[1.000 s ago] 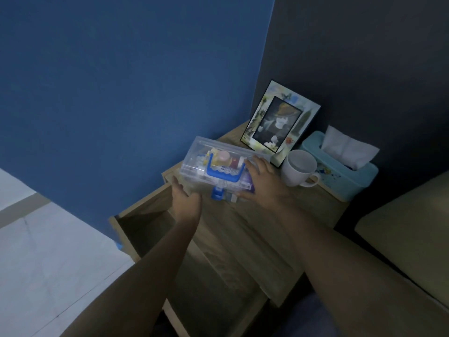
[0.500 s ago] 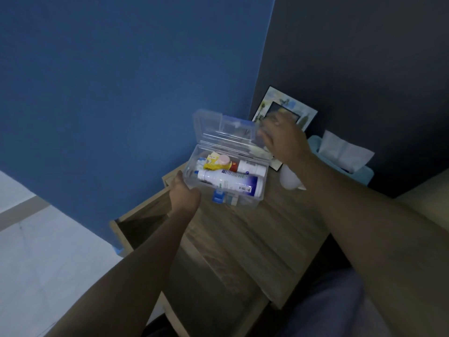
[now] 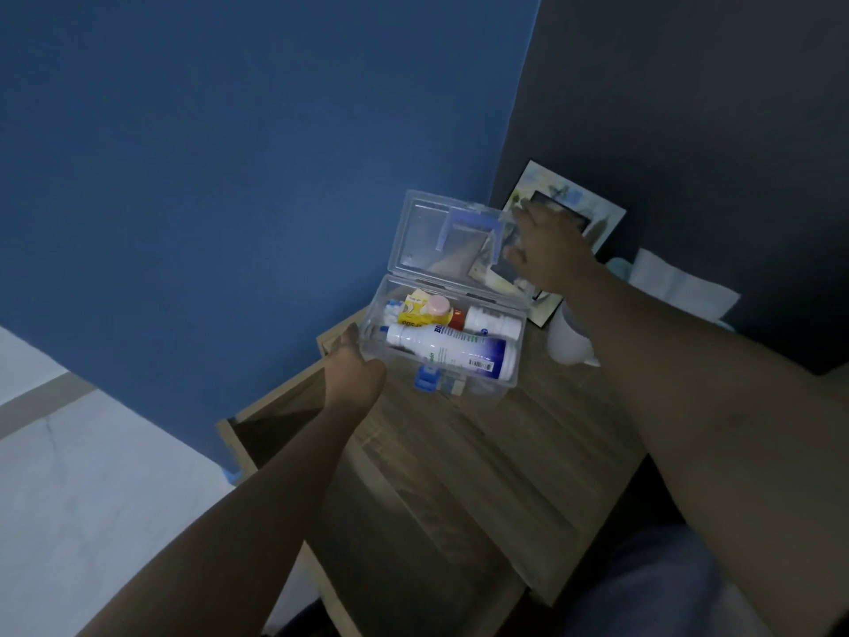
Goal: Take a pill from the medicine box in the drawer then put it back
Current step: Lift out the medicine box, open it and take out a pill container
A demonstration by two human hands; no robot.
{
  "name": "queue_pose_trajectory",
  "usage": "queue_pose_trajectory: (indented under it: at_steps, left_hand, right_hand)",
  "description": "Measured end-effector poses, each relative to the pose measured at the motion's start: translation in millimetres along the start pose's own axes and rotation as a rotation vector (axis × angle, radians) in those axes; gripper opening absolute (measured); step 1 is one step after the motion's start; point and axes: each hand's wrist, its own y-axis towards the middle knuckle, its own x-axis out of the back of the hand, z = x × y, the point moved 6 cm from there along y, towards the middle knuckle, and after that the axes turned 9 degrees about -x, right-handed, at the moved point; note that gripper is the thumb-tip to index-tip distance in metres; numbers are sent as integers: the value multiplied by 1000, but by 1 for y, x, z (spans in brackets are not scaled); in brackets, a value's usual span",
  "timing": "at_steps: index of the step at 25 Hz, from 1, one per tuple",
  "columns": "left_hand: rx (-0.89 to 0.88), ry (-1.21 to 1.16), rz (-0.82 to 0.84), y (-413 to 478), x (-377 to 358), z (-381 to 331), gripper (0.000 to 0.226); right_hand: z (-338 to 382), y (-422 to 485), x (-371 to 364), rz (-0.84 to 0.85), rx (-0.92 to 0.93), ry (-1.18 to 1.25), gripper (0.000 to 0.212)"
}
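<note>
A clear plastic medicine box (image 3: 478,389) stands on the wooden nightstand (image 3: 464,457), its lid (image 3: 420,232) swung up and open. Inside lie a large white bottle with a blue label (image 3: 452,354), a smaller white bottle with a red band (image 3: 489,320), a yellow packet (image 3: 416,310) and a pink cap (image 3: 437,306). My left hand (image 3: 356,374) grips the box's left end. My right hand (image 3: 546,250) holds the raised lid at its right edge. The drawer (image 3: 285,425) below is pulled open on the left.
A picture frame (image 3: 592,213) leans on the dark wall behind the box. A white mug (image 3: 567,344) and a tissue box (image 3: 680,287) stand to the right, partly hidden by my right arm. A blue wall rises to the left.
The closed box was held on both sides; my right hand lifted the lid up and back, and now the lid stands a little further open. My left hand stayed on the box.
</note>
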Motion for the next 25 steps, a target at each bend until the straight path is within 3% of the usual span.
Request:
queue_pose_trajectory:
  at_steps: [6,10,20,25]
  left_hand:
    - [-20,8,0,1,-1,6,68]
    - [-17,14,18,2,-2,9,70]
    - [-53,58,35,6,-1,8,70]
    - [-46,77,85,5,0,7,71]
  right_hand:
    - [51,-10,-46,188,258,13,39]
    - [73,-12,-66,284,306,7,42]
    - [93,-4,-80,279,372,-87,39]
    - [86,-7,-67,235,331,42,34]
